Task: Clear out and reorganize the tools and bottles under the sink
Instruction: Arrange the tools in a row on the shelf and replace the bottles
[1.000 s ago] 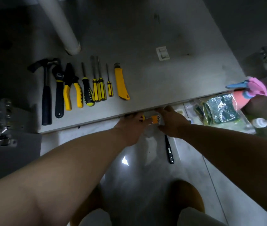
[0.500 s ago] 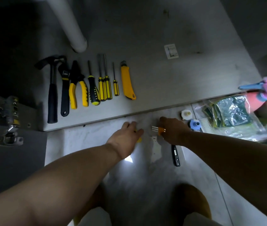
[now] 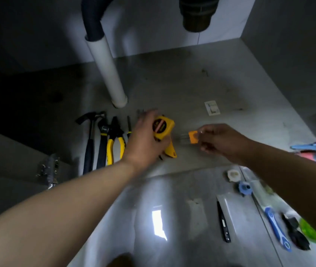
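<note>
**Q.** What has moved since the earlier frame?

**A.** Both hands were low at the front lip. They now reach in over the cabinet floor (image 3: 172,83). The view has tilted upward, so the white pipe (image 3: 107,68) shows up to its dark upper joint. The row of hammer (image 3: 91,139), wrench (image 3: 102,143) and pliers (image 3: 114,143) lies unchanged in front of the pipe's foot. Most of the screwdrivers are now hidden behind the left wrist.

**Q.** And each grip?

**A.** The left hand (image 3: 143,143) has its grip curled round a yellow tape measure (image 3: 163,127). It holds this over the right end of the row, above the utility knife (image 3: 170,151). The right hand (image 3: 219,141) pinches an orange holder (image 3: 193,136), apparently carrying metal keys, though these are blurred. The holder is just right of the tape measure and apart from it.

**Q.** How is this step best done?

**A.** It is judged to be a placement that extends the row rightward.
- Set down one item at a time beside the knife, parallel to it and not touching.
- Lower each item rather than dropping it, so the aligned tools are not nudged.

The black pen-like tool (image 3: 223,222) is still out on the tiles.
</note>
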The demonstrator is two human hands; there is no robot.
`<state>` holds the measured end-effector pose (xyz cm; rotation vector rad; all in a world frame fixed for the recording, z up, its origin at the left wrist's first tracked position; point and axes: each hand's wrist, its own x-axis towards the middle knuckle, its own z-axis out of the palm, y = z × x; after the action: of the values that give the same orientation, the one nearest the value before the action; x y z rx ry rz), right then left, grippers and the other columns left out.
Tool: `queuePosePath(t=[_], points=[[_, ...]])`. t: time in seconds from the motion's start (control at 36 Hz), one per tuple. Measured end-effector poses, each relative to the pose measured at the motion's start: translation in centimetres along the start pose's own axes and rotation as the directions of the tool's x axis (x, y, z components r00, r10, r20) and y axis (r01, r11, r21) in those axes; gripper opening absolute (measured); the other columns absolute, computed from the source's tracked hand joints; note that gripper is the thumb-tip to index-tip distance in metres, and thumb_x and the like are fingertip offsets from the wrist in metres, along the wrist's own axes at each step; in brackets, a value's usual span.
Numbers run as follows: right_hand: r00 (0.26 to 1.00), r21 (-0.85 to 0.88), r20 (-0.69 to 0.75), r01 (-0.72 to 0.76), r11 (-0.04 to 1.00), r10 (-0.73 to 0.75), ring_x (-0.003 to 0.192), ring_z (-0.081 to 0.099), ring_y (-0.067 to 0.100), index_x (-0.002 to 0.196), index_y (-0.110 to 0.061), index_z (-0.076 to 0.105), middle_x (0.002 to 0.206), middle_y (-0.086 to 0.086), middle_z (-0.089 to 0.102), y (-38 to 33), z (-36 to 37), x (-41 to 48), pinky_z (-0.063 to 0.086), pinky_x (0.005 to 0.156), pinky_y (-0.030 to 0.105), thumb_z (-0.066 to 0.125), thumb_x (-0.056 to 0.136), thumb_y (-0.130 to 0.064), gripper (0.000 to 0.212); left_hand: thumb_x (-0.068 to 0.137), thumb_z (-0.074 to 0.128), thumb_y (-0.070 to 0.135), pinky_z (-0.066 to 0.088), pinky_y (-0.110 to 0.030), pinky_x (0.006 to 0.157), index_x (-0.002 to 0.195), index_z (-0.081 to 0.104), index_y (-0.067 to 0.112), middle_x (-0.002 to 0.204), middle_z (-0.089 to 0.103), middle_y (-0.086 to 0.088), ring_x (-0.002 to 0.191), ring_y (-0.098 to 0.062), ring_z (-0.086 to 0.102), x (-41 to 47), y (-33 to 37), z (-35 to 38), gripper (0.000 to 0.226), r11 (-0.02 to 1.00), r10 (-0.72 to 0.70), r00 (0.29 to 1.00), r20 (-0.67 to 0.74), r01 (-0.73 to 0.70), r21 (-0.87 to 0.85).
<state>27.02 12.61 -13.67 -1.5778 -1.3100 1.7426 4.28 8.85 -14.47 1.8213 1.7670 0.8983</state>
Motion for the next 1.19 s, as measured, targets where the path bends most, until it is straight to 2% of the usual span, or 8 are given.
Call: queuePosePath(t=[0.11,0.25,0.36,0.47,0.64,0.81,0.94,1.19], points=[[0.976,-0.100,-0.207,0.044,0.994,-0.064,0.059,0.058,0.018,0.092,0.001,0.067,0.080,0.020,0.060,-1.9,1.4,4.2,0.049,0.051,0.023,0.061,0.093,0.001,0.006,0.077,0.083,0.021,0.050,-0.030,0.095,0.125,0.058,0.016,0.121,0.064,-0.004,0.110,-0.020,0.061,4.3,-1.6,-1.1,0.054,0.978,-0.204,0.978,-0.050,0.202,-0.048],[0.949,-0.025,-0.314,0.015,1.000,-0.022,0.046,0.062,0.009,0.087,-0.003,0.063,0.078,0.017,0.062,-3.1,2.9,9.1,0.051,0.042,0.019,0.067,0.091,0.000,0.007,0.080,0.081,0.015,0.050,-0.028,0.093,0.125,0.065,0.020,0.124,0.061,-0.005,0.113,-0.022,0.061,6.2,-4.5,-1.8,0.049,0.969,-0.248,0.968,-0.037,0.247,-0.024],[0.944,0.002,-0.331,-0.017,1.000,0.017,0.082,0.071,0.031,0.075,-0.010,0.062,0.095,0.024,0.069,-3.2,3.5,11.9,0.062,0.079,0.044,0.073,0.088,-0.004,0.017,0.080,0.084,0.016,0.052,-0.032,0.099,0.127,0.062,0.019,0.124,0.064,-0.004,0.112,-0.019,0.062,7.0,-5.8,-1.7,0.052,0.962,-0.265,0.964,-0.033,0.262,-0.079],[0.912,-0.072,-0.409,-0.016,0.997,-0.014,0.098,0.071,0.033,0.088,-0.013,0.069,0.105,0.021,0.072,-3.0,3.5,13.5,0.058,0.089,0.048,0.078,0.084,-0.013,0.010,0.081,0.082,0.014,0.044,-0.005,0.080,0.117,0.058,0.034,0.104,0.062,0.018,0.103,-0.008,0.059,8.0,-6.2,-1.4,0.048,0.969,-0.232,0.973,0.011,0.232,-0.088],[0.882,-0.103,-0.462,0.043,0.994,-0.087,0.104,0.067,0.026,0.107,-0.012,0.073,0.107,0.010,0.073,-2.4,3.3,12.8,0.054,0.095,0.044,0.077,0.085,-0.019,0.023,0.087,0.075,0.012,0.035,-0.019,0.102,0.146,0.048,0.012,0.144,0.047,-0.009,0.129,-0.021,0.049,10.3,-5.5,-0.1,0.065,0.979,-0.188,0.981,0.057,0.182,0.095],[0.890,-0.196,-0.415,0.117,0.974,-0.191,0.108,0.065,0.028,0.118,-0.008,0.065,0.113,0.013,0.070,-1.6,2.6,11.3,0.052,0.097,0.046,0.067,0.089,-0.010,0.030,0.084,0.077,0.011,0.039,-0.029,0.110,0.143,0.050,0.008,0.143,0.051,-0.014,0.131,-0.028,0.049,11.9,-4.5,0.9,0.065,0.979,-0.128,0.984,0.127,0.105,0.172],[0.928,-0.248,-0.321,0.108,0.963,-0.187,0.097,0.067,0.021,0.117,-0.020,0.063,0.109,0.007,0.068,-0.3,1.3,9.8,0.057,0.083,0.037,0.060,0.092,-0.012,0.026,0.089,0.073,0.021,0.047,-0.034,0.102,0.136,0.056,0.014,0.135,0.061,-0.010,0.123,-0.028,0.057,12.3,-4.5,1.4,0.050,0.969,-0.115,0.975,0.188,0.069,0.237],[0.960,-0.159,-0.251,0.083,0.984,-0.122,0.099,0.068,0.027,0.118,-0.018,0.062,0.105,0.010,0.070,0.8,0.5,7.6,0.056,0.090,0.043,0.060,0.092,-0.012,0.027,0.090,0.065,0.009,0.035,-0.041,0.117,0.149,0.048,0.015,0.152,0.048,-0.012,0.140,-0.032,0.044,12.1,-3.8,1.8,0.061,0.931,-0.112,0.975,0.194,0.035,0.363]])
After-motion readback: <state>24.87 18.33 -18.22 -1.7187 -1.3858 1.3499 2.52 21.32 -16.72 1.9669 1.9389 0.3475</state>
